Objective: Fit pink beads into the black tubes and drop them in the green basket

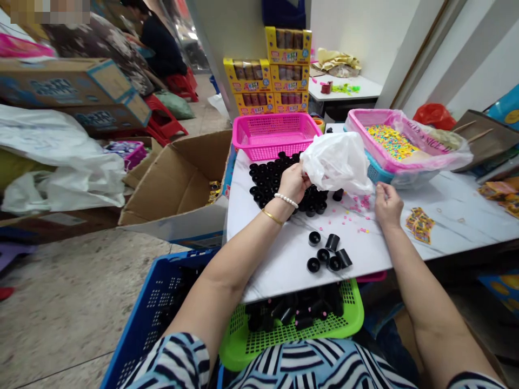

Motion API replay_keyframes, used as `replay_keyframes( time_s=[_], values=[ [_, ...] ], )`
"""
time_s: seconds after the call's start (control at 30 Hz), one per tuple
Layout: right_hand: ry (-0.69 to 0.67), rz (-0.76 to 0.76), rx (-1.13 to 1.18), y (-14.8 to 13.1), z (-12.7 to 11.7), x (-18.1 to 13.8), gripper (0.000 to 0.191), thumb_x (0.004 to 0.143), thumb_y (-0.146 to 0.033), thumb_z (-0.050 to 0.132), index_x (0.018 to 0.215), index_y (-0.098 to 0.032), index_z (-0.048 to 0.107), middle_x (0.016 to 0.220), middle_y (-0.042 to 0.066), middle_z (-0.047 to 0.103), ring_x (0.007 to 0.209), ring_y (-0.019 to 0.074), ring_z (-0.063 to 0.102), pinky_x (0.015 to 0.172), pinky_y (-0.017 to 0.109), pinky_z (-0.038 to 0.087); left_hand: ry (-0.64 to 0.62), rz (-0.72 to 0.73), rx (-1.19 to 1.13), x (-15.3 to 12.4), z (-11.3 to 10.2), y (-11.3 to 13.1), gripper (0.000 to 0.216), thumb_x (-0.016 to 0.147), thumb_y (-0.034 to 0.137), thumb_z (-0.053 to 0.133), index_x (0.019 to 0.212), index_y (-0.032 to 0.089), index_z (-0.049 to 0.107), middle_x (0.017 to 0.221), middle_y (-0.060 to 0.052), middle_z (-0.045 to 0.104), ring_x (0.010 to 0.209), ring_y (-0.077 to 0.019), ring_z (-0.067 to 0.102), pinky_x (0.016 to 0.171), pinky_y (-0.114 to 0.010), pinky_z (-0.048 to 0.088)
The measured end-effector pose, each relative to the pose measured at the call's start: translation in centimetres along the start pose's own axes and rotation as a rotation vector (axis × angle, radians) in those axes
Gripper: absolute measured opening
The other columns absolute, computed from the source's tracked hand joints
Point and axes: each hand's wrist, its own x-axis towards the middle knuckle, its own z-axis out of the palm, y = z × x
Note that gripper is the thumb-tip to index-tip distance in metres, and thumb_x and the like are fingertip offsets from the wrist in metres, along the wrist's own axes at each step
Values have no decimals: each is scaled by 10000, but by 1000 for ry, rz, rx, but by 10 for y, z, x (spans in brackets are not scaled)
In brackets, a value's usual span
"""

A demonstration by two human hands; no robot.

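A crumpled white plastic bag (338, 162) hangs above the table between my hands. My left hand (295, 181), with a pearl bracelet and a gold bangle at its wrist, is closed on the bag's left side. At the bag's lower right corner my right hand (388, 204) is closed in a pinch; its fingertips meet the plastic there. Many small black cups (270, 181) stand packed together behind and beneath my left hand, partly hidden by the bag. Nearer me lie several loose black cylinders (332, 242). Small pink pieces (360, 202) are scattered below the bag.
A pink basket (275, 138) and a lined pink tray of colourful beads (393, 141) stand at the back. Small packets (420, 224) lie right. Below the table edge are a green basket (352, 308) and a blue crate (141, 302). An open carton (174, 178) stands left.
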Motion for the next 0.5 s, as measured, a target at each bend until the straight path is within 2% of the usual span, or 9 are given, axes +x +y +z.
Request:
replay_keyframes(
  time_s=[0.13,0.23,0.33,0.5],
  values=[
    [-31,-61,46,-7,1,-3,578,1040,-644,394,1300,-209,673,1257,137,770,1144,288,719,1029,452,551,-46,-28,42,-9,3,-8,281,902,331,801,750,183,616,644,39,630,566,-83,602,651,-223,610],
    [-89,-43,3,-3,11,-1,572,946,-639,565,1300,-199,658,1215,158,770,1093,318,713,992,478,564,-75,-60,74,-14,8,-12,302,923,382,796,768,185,628,662,29,639,558,-87,602,628,-222,597],
    [-140,-5,-63,5,17,6,525,808,-528,720,1204,-186,685,1183,186,768,1113,368,690,1045,535,533,-44,-59,76,-13,10,-12,317,933,381,792,770,199,591,658,51,615,566,-80,592,631,-199,576],
    [-144,48,-87,19,14,12,505,788,-332,662,1276,-204,660,1299,147,744,1203,340,669,1118,518,493,3,-34,7,0,5,-14,237,977,261,695,788,209,562,658,70,607,616,-78,625,700,-194,588]
  ],
)
